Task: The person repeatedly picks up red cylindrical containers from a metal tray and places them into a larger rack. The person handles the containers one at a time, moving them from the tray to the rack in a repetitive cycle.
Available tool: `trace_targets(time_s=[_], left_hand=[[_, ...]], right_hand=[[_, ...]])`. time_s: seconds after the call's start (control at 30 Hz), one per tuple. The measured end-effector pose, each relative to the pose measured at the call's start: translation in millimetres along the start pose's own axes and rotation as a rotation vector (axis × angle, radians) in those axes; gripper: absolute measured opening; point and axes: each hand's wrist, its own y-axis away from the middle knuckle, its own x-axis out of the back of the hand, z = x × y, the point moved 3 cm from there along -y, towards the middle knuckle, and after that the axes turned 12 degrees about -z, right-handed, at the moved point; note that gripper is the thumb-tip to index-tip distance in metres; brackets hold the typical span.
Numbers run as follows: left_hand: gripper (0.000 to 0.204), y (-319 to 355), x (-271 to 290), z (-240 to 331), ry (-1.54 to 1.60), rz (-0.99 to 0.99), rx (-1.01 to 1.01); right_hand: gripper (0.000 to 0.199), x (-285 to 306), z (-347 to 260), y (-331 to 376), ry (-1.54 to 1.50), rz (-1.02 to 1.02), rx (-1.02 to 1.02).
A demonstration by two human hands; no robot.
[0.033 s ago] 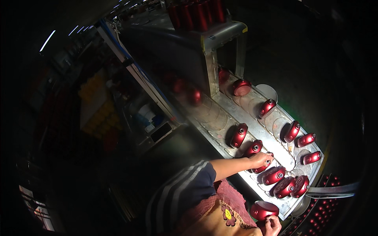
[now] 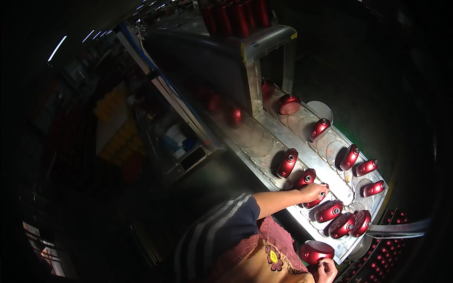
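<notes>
Into the picture from the left reaches my left arm, with my left hand closed round the neck end of a red flask-like piece on the conveyor. That piece is partly hidden by my fingers. Low down, beside the conveyor's near edge, my right hand is closed on another red flask-like piece, its round flat face turned up. More glossy red pieces with short necks lie around my left hand: one red piece just nearer, another red piece just beyond.
A metal hood spans the conveyor at the back, with red cylinders on top. A slanted post with cables stands at the left. A metal bar juts out at the right, above many small red pieces.
</notes>
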Motion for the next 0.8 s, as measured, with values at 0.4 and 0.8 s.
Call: trace_targets(time_s=[0.4,0.8], left_hand=[[0.085,90.0,58.5,142.6,-0.021,-0.447,-0.446],[0.094,237.7,170.2,81.9,-0.217,0.256,0.133]], right_hand=[[0.012,-3.5,-97.2,-66.7,-0.379,-0.057,0.073],[0.023,-78.9,-291.2,-225.3,-0.126,-0.336,0.390]])
